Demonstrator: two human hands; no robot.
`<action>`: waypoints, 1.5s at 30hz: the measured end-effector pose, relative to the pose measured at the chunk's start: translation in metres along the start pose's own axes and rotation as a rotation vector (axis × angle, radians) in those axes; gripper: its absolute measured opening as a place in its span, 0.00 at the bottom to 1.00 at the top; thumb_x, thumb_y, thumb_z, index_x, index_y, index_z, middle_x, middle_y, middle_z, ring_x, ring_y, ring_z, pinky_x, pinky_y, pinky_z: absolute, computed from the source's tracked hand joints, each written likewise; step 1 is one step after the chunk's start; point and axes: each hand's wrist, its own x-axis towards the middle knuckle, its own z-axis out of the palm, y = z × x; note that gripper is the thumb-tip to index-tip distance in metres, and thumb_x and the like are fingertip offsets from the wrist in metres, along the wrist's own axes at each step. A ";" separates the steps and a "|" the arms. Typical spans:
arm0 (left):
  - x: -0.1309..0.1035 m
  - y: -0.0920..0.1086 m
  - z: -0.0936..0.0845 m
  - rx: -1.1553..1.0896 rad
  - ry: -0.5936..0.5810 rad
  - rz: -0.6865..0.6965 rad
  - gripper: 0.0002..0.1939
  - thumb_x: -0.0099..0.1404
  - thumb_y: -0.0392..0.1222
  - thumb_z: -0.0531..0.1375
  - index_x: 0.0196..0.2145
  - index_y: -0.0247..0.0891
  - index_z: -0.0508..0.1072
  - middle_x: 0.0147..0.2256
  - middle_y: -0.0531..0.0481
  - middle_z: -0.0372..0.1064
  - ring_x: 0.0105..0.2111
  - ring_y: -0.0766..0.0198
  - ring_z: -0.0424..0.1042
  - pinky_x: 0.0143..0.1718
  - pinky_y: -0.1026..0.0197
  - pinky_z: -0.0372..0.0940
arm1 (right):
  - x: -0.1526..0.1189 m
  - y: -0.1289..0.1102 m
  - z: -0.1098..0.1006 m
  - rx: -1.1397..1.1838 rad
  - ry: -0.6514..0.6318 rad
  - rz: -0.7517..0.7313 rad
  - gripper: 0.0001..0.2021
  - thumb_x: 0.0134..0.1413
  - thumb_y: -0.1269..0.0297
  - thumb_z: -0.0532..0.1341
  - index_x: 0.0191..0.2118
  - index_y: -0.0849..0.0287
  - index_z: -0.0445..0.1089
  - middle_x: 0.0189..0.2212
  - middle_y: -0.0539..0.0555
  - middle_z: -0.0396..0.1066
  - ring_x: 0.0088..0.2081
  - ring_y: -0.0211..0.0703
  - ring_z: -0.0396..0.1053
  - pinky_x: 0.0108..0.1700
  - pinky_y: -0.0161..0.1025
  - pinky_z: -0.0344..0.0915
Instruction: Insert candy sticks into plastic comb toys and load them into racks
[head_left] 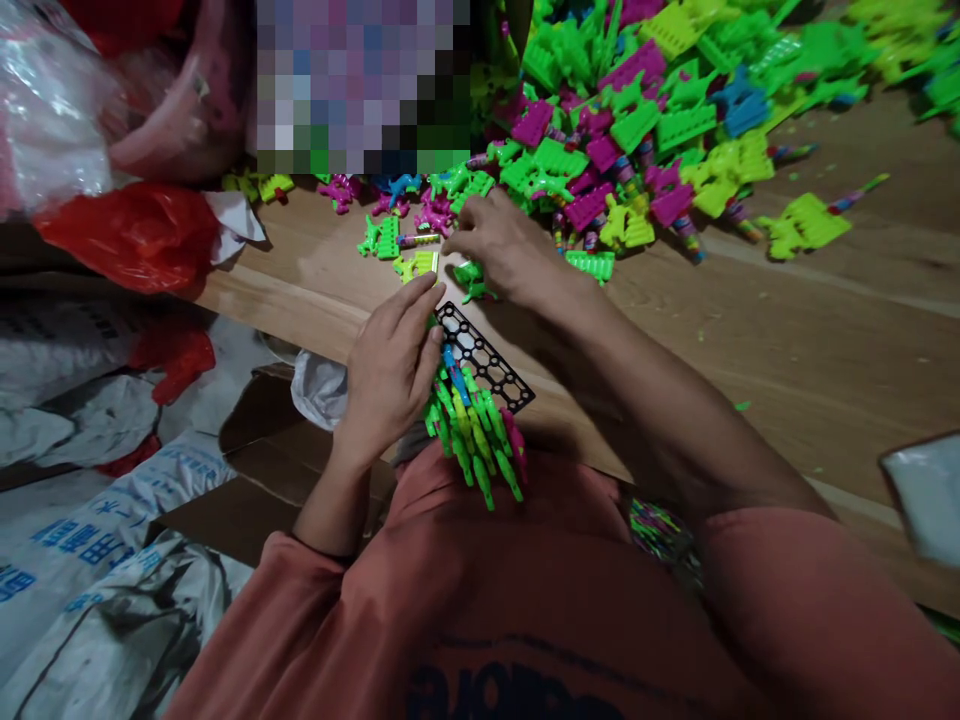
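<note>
My left hand (391, 362) curls along the near left side of a black plastic rack (487, 352) with a grid of round holes, its thumb and fingers close together at the rack's upper end. A cluster of small green, yellow, blue and pink plastic toys (472, 435) sticks out beside the rack toward my body. Just beyond my left fingertips lies a yellow toy piece (417, 266). My right hand (499, 240) is over the near edge of the pile with fingers bent in a pinch; what they hold is hidden. Below its fingers rests a green piece (471, 280).
A large heap of bright plastic toys (637, 120) covers the back of the wooden table (787, 350). Red plastic bags (135, 240) lie at the left. Below the table edge are an open cardboard box (262, 430) and white printed sacks (97, 530).
</note>
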 end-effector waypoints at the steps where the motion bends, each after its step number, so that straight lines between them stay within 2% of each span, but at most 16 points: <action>1: -0.001 0.001 0.000 0.003 0.005 -0.008 0.23 0.89 0.52 0.51 0.70 0.42 0.74 0.71 0.37 0.75 0.71 0.52 0.76 0.73 0.44 0.72 | 0.001 0.007 -0.002 -0.026 0.011 0.037 0.08 0.79 0.66 0.61 0.48 0.57 0.79 0.58 0.63 0.75 0.65 0.63 0.66 0.67 0.60 0.69; 5: -0.003 0.002 0.001 -0.006 0.012 -0.020 0.23 0.89 0.51 0.51 0.71 0.42 0.73 0.71 0.38 0.75 0.71 0.52 0.75 0.74 0.44 0.71 | -0.017 0.031 0.000 0.046 0.031 0.057 0.14 0.82 0.62 0.57 0.45 0.57 0.78 0.56 0.64 0.75 0.62 0.59 0.67 0.64 0.58 0.69; 10: -0.002 0.000 0.001 -0.010 0.016 -0.009 0.23 0.89 0.53 0.51 0.71 0.43 0.72 0.71 0.40 0.75 0.71 0.53 0.76 0.73 0.46 0.72 | -0.069 0.040 0.005 0.169 0.170 0.004 0.08 0.76 0.66 0.60 0.48 0.52 0.77 0.52 0.61 0.78 0.56 0.60 0.73 0.60 0.59 0.71; 15: -0.002 -0.002 0.000 -0.025 0.000 -0.004 0.24 0.90 0.53 0.50 0.72 0.44 0.72 0.72 0.40 0.74 0.72 0.53 0.75 0.74 0.48 0.70 | -0.097 0.018 0.026 0.451 0.311 0.098 0.03 0.70 0.62 0.68 0.46 0.51 0.78 0.43 0.56 0.77 0.46 0.56 0.75 0.53 0.55 0.74; 18: -0.002 -0.003 0.001 -0.033 -0.010 -0.022 0.26 0.90 0.55 0.48 0.73 0.45 0.71 0.73 0.40 0.73 0.73 0.51 0.73 0.76 0.46 0.68 | -0.093 -0.001 0.046 0.678 0.315 0.145 0.07 0.68 0.57 0.72 0.42 0.52 0.79 0.40 0.54 0.79 0.43 0.53 0.77 0.51 0.53 0.75; 21: -0.002 -0.003 0.001 -0.030 -0.029 -0.036 0.27 0.89 0.56 0.47 0.74 0.45 0.71 0.73 0.39 0.72 0.74 0.50 0.73 0.77 0.45 0.68 | -0.082 -0.014 0.063 0.838 0.278 0.163 0.08 0.69 0.55 0.71 0.44 0.53 0.80 0.42 0.54 0.82 0.45 0.53 0.79 0.53 0.52 0.76; 23: -0.002 -0.004 0.002 -0.028 -0.030 -0.036 0.27 0.89 0.56 0.47 0.74 0.45 0.70 0.74 0.39 0.72 0.74 0.50 0.73 0.77 0.44 0.68 | -0.076 -0.017 0.070 0.805 0.226 0.125 0.06 0.70 0.57 0.69 0.45 0.54 0.79 0.42 0.55 0.83 0.45 0.54 0.80 0.54 0.52 0.76; 26: -0.002 -0.003 0.001 -0.013 -0.028 -0.036 0.26 0.89 0.55 0.47 0.73 0.44 0.70 0.73 0.39 0.72 0.73 0.51 0.73 0.76 0.44 0.69 | -0.074 -0.018 0.076 0.581 0.198 0.006 0.03 0.71 0.65 0.64 0.45 0.54 0.76 0.43 0.58 0.81 0.46 0.56 0.77 0.54 0.53 0.76; 28: -0.003 -0.001 -0.001 0.005 -0.045 -0.039 0.26 0.90 0.54 0.46 0.73 0.43 0.70 0.74 0.38 0.72 0.73 0.51 0.73 0.76 0.43 0.68 | -0.075 -0.021 0.078 0.418 0.210 -0.071 0.06 0.73 0.69 0.60 0.47 0.54 0.74 0.46 0.60 0.79 0.49 0.57 0.74 0.56 0.55 0.75; 30: -0.002 0.003 -0.002 0.041 -0.058 -0.044 0.27 0.89 0.56 0.46 0.74 0.43 0.70 0.74 0.38 0.71 0.76 0.49 0.71 0.79 0.39 0.63 | -0.077 -0.026 0.079 0.305 0.192 -0.103 0.09 0.76 0.71 0.55 0.48 0.54 0.72 0.48 0.61 0.77 0.51 0.58 0.72 0.57 0.55 0.74; 32: 0.000 0.008 -0.003 0.091 -0.057 -0.053 0.27 0.89 0.59 0.49 0.74 0.46 0.70 0.76 0.40 0.70 0.80 0.45 0.64 0.83 0.32 0.54 | -0.076 -0.030 0.078 0.260 0.136 -0.113 0.10 0.78 0.70 0.53 0.48 0.54 0.71 0.48 0.61 0.76 0.51 0.57 0.70 0.55 0.54 0.73; 34: 0.004 0.013 -0.002 0.116 -0.059 -0.051 0.26 0.87 0.59 0.52 0.73 0.48 0.71 0.77 0.42 0.68 0.82 0.43 0.59 0.85 0.29 0.48 | -0.073 -0.029 0.071 0.279 0.086 -0.135 0.09 0.79 0.68 0.55 0.47 0.53 0.72 0.48 0.60 0.76 0.51 0.56 0.70 0.55 0.52 0.73; 36: 0.008 0.016 0.000 0.102 -0.069 -0.039 0.22 0.87 0.54 0.53 0.71 0.49 0.73 0.76 0.44 0.69 0.81 0.45 0.61 0.84 0.33 0.52 | -0.072 -0.019 0.054 0.333 0.076 -0.157 0.05 0.78 0.65 0.59 0.49 0.52 0.74 0.49 0.58 0.77 0.51 0.54 0.71 0.56 0.52 0.74; 38: 0.010 0.017 0.002 0.080 -0.063 -0.029 0.20 0.87 0.48 0.53 0.67 0.48 0.76 0.73 0.44 0.74 0.79 0.47 0.66 0.81 0.38 0.60 | -0.075 0.000 0.028 0.363 0.173 -0.083 0.05 0.77 0.65 0.63 0.51 0.51 0.76 0.50 0.57 0.78 0.51 0.54 0.73 0.57 0.52 0.74; 42: 0.012 0.016 0.007 0.064 0.006 -0.014 0.17 0.85 0.43 0.54 0.62 0.45 0.79 0.67 0.44 0.80 0.75 0.48 0.72 0.74 0.41 0.69 | -0.085 0.048 -0.035 0.128 0.504 0.334 0.06 0.74 0.70 0.65 0.50 0.55 0.81 0.51 0.63 0.80 0.55 0.58 0.74 0.63 0.57 0.69; 45: 0.012 0.016 0.009 0.047 0.049 -0.007 0.16 0.85 0.42 0.55 0.61 0.44 0.79 0.65 0.43 0.81 0.74 0.47 0.74 0.73 0.41 0.71 | -0.083 0.071 -0.060 -0.060 0.511 0.614 0.09 0.73 0.71 0.69 0.54 0.63 0.83 0.57 0.70 0.78 0.60 0.61 0.73 0.67 0.58 0.65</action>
